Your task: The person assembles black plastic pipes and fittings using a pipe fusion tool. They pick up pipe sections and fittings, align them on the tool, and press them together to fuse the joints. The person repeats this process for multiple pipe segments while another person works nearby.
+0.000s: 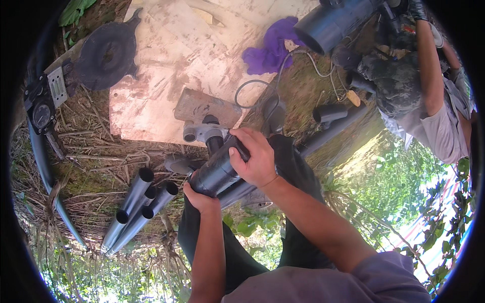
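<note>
Both of my hands grip a thick black plastic pipe fitting (218,170) above my knees. My left hand (204,197) wraps its lower left end, where my fingers are partly hidden behind it. Over the upper right end lies my right hand (254,159), with thumb and fingers on the rim. A narrower branch (215,144) of black plastic points away from me, up against a grey metal piece with round sockets (204,131); whether they are joined I cannot tell. Beyond that metal piece lies a wooden block (206,108). A longer black pipe (237,193) passes below the fitting.
A dirty plywood sheet (170,75) bears a purple cloth (273,47). At left are a round dark plate (106,55), a pressure gauge (42,114) and several black pipes (140,185). A grey cable (276,85) crosses the ground. Another person (432,91) works at right beside a large pipe (337,24).
</note>
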`<state>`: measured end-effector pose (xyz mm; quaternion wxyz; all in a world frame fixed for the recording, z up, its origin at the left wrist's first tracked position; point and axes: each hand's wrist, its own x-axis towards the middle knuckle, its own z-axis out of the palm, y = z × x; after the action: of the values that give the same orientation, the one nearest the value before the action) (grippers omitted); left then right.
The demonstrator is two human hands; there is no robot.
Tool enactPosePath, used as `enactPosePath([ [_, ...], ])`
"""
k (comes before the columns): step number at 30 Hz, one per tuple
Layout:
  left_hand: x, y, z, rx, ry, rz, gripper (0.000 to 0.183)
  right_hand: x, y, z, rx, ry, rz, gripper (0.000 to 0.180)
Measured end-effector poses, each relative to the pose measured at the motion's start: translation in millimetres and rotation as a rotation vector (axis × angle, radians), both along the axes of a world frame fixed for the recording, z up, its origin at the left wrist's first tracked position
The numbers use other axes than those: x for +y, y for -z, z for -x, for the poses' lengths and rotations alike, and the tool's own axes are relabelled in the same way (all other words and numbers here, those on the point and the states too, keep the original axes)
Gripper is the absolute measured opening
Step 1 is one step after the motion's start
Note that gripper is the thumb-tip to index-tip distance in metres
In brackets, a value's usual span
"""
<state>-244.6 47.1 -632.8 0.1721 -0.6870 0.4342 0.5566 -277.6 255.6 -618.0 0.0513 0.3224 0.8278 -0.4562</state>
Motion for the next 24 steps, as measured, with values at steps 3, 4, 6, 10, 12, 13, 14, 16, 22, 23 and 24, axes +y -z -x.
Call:
enactPosePath([
  [3,6,4,6,-0.019,0.045,0.045,0.064,1,4,-1,-0.026,-0.001,0.003,0.04],
  [4,4,1,5,-0.015,0.03,0.02,0.064,2,6,1,-0.033,0.0,0.003,0.04],
  [6,2,-2,4,-0.013,0.013,-0.001,0.064,0,4,-4,-0.019,-0.016,-0.011,0.04],
  [10,1,1,3,-0.019,0.018,0.013,0.064,2,8,0,-0.013,-0.019,-0.015,0.041],
  [12,1,-3,2,-0.008,0.005,0.003,0.064,-2,3,-4,-0.008,-0.022,-0.022,0.04],
  [13,2,1,3,-0.004,0.015,0.001,0.065,-2,2,-4,-0.004,-0.024,-0.027,0.04],
  [14,2,6,3,0.0,0.025,-0.001,0.065,0,6,-2,-0.002,-0.026,-0.029,0.04],
  [16,7,4,7,-0.023,0.058,0.023,0.066,2,7,1,-0.015,-0.021,-0.026,0.04],
  [22,2,5,0,-0.006,0.035,0.015,0.067,3,0,2,-0.037,-0.035,0.019,0.037],
  [23,1,4,-1,-0.019,0.048,0.038,0.068,3,0,1,-0.042,-0.033,0.027,0.037],
  [24,2,5,-1,-0.004,0.05,0.041,0.069,2,3,1,-0.02,-0.024,-0.011,0.039],
])
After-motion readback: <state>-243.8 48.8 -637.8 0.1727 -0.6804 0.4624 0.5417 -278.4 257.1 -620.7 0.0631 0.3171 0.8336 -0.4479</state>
